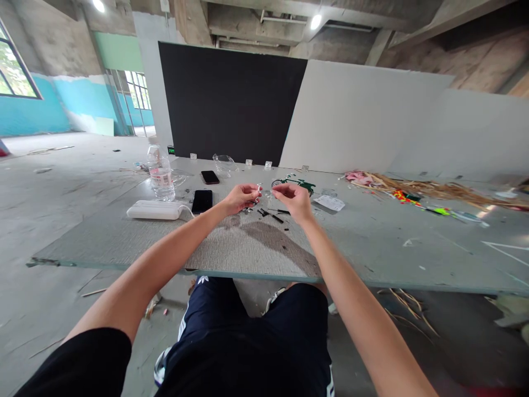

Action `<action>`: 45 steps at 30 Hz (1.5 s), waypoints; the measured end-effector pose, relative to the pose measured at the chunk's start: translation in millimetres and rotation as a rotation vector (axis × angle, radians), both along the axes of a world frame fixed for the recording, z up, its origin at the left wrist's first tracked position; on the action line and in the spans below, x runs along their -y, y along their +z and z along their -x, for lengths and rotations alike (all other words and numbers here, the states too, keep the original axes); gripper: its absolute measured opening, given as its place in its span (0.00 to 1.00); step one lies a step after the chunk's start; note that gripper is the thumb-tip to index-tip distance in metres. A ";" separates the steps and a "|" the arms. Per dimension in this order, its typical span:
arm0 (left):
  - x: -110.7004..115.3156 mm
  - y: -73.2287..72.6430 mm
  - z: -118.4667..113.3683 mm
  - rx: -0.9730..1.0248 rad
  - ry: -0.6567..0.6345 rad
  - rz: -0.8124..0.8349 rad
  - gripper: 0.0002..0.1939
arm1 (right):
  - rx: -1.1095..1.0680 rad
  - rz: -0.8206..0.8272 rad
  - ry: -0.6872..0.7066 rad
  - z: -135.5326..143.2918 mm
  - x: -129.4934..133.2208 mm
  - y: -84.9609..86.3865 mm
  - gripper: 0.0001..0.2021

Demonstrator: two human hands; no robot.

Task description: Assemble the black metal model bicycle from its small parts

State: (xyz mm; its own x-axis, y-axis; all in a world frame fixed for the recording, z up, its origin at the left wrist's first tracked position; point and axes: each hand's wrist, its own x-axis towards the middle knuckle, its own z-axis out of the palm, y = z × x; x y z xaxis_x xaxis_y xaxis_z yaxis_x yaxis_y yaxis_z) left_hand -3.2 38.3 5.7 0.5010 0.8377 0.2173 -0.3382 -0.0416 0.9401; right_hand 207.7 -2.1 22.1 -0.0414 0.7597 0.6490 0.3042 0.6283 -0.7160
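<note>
Above the table, my left hand (pixel 241 199) is closed in a pinch on a small silvery piece (pixel 259 188), too small to name. Facing it a short gap away, my right hand (pixel 292 199) has its thumb and forefinger pressed together; whatever is between them is too tiny to make out. Just behind the right hand stands a green model bicycle (pixel 306 184) with thin black wheels, partly covered by that hand. Several small black parts (pixel 276 218) lie loose on the tabletop below the hands.
Left of the hands are a white power strip (pixel 152 210), a water bottle (pixel 161 179) and two phones, one nearer (pixel 202 202) and one farther (pixel 210 177). A crumpled clear wrapper (pixel 224 164) and a white paper (pixel 329 203) lie around. Wood strips (pixel 430 190) run along the right.
</note>
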 end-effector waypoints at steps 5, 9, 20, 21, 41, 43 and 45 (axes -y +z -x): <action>-3.1 -4.5 -3.1 0.029 -0.026 -0.026 0.22 | 0.002 0.033 0.063 6.6 6.3 0.7 0.16; -1.3 -3.9 -3.5 0.063 -0.071 -0.041 0.23 | 0.027 0.035 0.076 9.1 8.9 -0.6 0.15; 5.9 0.0 -5.4 0.115 -0.132 -0.010 0.22 | 0.034 -0.030 0.057 19.6 18.3 2.2 0.12; 5.5 -0.3 -5.5 0.118 -0.133 -0.005 0.23 | 0.036 -0.029 0.056 19.7 18.1 2.0 0.12; 1.1 -6.4 -6.4 0.053 -0.107 -0.123 0.21 | 0.158 -0.092 0.004 16.0 18.8 2.6 0.07; -0.1 -7.5 -6.6 0.030 -0.102 -0.135 0.22 | 0.185 -0.092 -0.010 15.1 19.2 3.2 0.07; -0.7 -8.1 -6.5 0.024 -0.102 -0.125 0.24 | 0.195 -0.082 -0.003 14.4 18.9 3.4 0.08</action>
State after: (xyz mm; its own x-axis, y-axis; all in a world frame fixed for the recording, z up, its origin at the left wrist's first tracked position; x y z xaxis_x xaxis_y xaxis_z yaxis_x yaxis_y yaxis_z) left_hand 3.3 39.0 -2.4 0.5755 0.7486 0.3291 -0.3686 -0.1217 0.9216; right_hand 193.4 -20.9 25.5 -0.1701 0.7047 0.6888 0.4339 0.6812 -0.5897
